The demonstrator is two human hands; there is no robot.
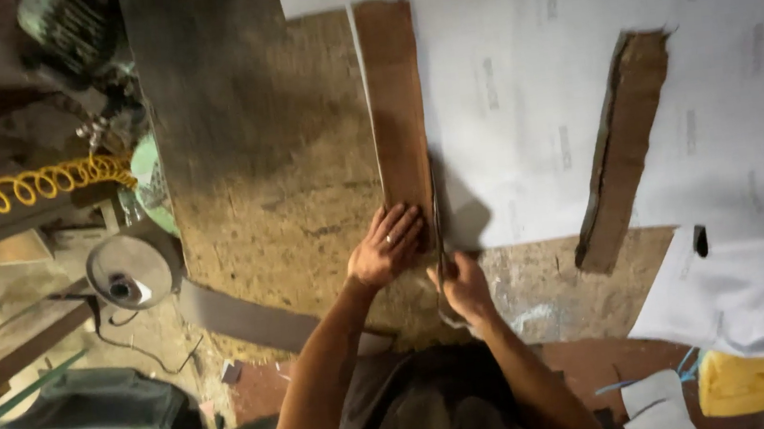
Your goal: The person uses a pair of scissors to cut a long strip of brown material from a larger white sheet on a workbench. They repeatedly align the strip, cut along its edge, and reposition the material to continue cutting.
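Observation:
My left hand (385,245) lies flat, fingers spread, on the near end of a long brown strip (394,100) that rests on a worn workbench (275,188). My right hand (462,286) grips a pair of scissors (437,228) whose blades point away from me along the strip's right edge, at the border of a large white sheet (529,85). The sheet covers the bench's right side. A second brown strip-shaped patch (626,146) shows further right, slanted within the sheet.
A yellow coiled hose (29,185) and a round metal machine part (132,267) sit left of the bench. A grey belt-like strip (242,319) hangs off the bench edge. White folded sheets (759,293), a yellow cloth (759,380) and paper scraps (653,404) lie at right.

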